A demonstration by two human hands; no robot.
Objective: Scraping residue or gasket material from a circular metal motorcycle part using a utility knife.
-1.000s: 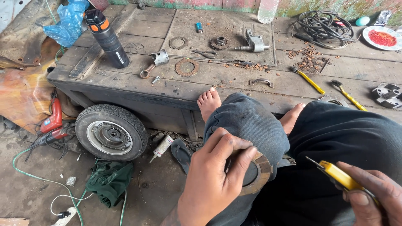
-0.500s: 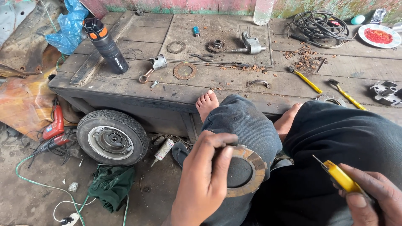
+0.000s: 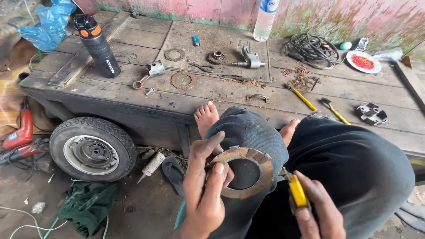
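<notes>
Head view. Left hand [image 3: 204, 190]: clasped on a rusty ring-shaped disc [image 3: 245, 171], held against the raised knee. Right hand [image 3: 316, 212]: closed around a yellow-handled tool [image 3: 297, 190], tip beside the disc. Plate [image 3: 354, 56] on wooden platform [image 3: 133, 93]: red contents. Black flask [image 3: 96, 45]: upright, capped.

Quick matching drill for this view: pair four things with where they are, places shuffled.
Things:
1. rusty ring plate
2. yellow-handled tool
3. small wheel
4. black flask

Places:
A. standing upright on the wooden platform
B. held in the left hand
C. on the ground against the platform
D. held in the right hand

Pairs: 1-B, 2-D, 3-C, 4-A
</notes>
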